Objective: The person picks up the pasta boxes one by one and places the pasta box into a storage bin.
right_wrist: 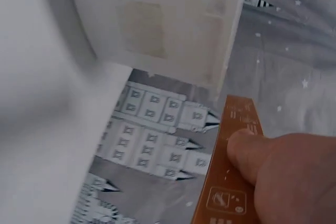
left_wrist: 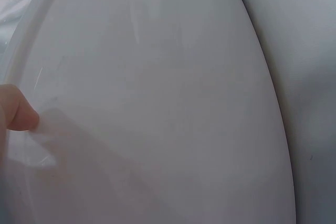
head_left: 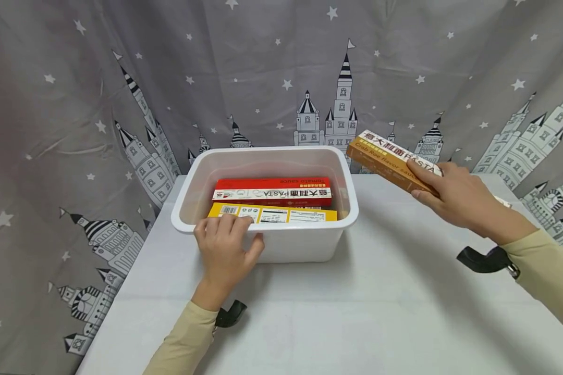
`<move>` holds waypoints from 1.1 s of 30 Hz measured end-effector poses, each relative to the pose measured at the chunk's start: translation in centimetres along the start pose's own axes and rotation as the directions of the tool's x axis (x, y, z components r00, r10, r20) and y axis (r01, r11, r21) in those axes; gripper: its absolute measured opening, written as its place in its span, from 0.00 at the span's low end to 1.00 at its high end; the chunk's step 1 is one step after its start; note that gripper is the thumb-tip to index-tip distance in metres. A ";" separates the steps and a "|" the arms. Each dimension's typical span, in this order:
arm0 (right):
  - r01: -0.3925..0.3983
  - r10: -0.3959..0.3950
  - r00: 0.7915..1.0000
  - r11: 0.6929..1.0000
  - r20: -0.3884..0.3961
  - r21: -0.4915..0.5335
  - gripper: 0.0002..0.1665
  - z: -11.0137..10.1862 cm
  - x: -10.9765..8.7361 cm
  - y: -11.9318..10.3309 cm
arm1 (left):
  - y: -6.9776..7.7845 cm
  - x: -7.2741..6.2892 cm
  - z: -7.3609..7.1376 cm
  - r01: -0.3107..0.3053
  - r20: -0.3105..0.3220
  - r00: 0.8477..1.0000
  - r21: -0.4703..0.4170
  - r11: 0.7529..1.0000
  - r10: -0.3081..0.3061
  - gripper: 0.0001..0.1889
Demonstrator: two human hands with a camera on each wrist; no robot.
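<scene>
A white plastic tub (head_left: 291, 245) stands on the table. Inside it lie a red pasta box (head_left: 272, 183) marked Tomato sauce and, nearer the front wall, a yellow box (head_left: 288, 214). My left hand (head_left: 222, 250) grips the tub's front rim, fingers over the edge and thumb (left_wrist: 18, 109) against the outer wall. Off to the tub's right, my right hand (head_left: 464, 200) holds a brown and yellow pasta box (head_left: 389, 159) marked Crab Roe flavor by one end, above the table. The box's far end reaches close to the tub's right rim. In the right wrist view the thumb presses its brown side (right_wrist: 226, 198).
A white cloth covers the table (head_left: 380, 312). Behind and to the left hangs a grey curtain (head_left: 262, 62) printed with castles and stars. A small pale thing (head_left: 503, 202) shows partly behind the right wrist. Black wrist mounts (head_left: 483, 260) sit under the sleeves.
</scene>
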State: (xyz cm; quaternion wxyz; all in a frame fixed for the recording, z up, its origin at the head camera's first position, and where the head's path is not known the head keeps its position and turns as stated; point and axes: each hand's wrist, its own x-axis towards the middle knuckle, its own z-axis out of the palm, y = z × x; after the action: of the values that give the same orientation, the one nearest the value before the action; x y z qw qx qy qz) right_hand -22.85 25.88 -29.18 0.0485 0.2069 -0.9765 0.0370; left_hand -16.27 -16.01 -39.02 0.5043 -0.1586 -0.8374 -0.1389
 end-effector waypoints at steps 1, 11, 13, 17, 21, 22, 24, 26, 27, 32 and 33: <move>0.019 -0.019 1.000 1.000 -0.005 -0.003 0.40 -0.6 0.5 -0.2 | 0.0 0.0 0.0 0.000 0.001 1.000 0.001 1.000 0.000 0.11; 0.187 -0.187 0.982 0.982 0.003 -0.038 0.40 -4.2 5.9 -4.8 | 0.0 0.1 0.1 -0.011 -0.017 1.000 -0.002 1.000 0.011 0.11; 0.229 -0.229 0.973 0.973 0.005 -0.028 0.39 -4.3 6.8 -5.8 | -0.1 0.1 0.1 -0.013 -0.023 1.000 0.001 1.000 0.013 0.11; 0.301 -0.301 0.953 0.954 0.023 -0.007 0.38 -4.1 8.8 -7.8 | -0.1 0.0 0.1 -0.014 -0.019 1.000 0.009 1.000 0.014 0.11; 0.343 -0.341 0.938 0.939 0.057 -0.026 0.37 -3.6 10.7 -9.7 | -0.1 -0.1 0.1 -0.013 -0.013 1.000 0.010 1.000 0.013 0.11; 0.357 -0.355 0.933 0.934 0.060 -0.030 0.37 -3.4 11.0 -10.2 | 0.0 -0.1 0.1 -0.012 -0.013 1.000 0.009 1.000 0.012 0.11; 0.374 -0.371 0.926 0.927 0.070 -0.036 0.37 -3.3 11.6 -11.2 | 0.0 -0.1 0.1 -0.010 -0.011 1.000 0.004 1.000 0.010 0.11; 0.392 -0.388 0.918 0.919 0.082 -0.039 0.38 -3.1 12.1 -12.1 | 0.0 0.0 0.1 -0.008 -0.011 1.000 0.000 1.000 0.008 0.11; 0.395 -0.390 0.916 0.918 0.094 -0.040 0.38 -3.1 12.4 -12.6 | 0.0 0.0 0.1 -0.008 -0.011 1.000 -0.001 1.000 0.008 0.11; 0.416 -0.404 0.898 0.909 0.173 -0.034 0.38 -2.7 13.4 -15.0 | 0.0 0.0 0.1 -0.010 -0.014 1.000 0.003 1.000 0.010 0.11; 0.421 -0.408 0.893 0.907 0.188 -0.032 0.38 -2.5 13.6 -15.5 | -0.1 0.0 0.1 -0.011 -0.015 1.000 0.004 1.000 0.011 0.11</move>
State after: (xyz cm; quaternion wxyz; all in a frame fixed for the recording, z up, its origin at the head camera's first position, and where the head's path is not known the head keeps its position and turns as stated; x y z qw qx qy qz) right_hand -28.71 6.53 -24.36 -0.0245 0.4108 -0.9110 -0.0279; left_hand -16.36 -16.02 -39.06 0.5118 -0.1610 -0.8329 -0.1355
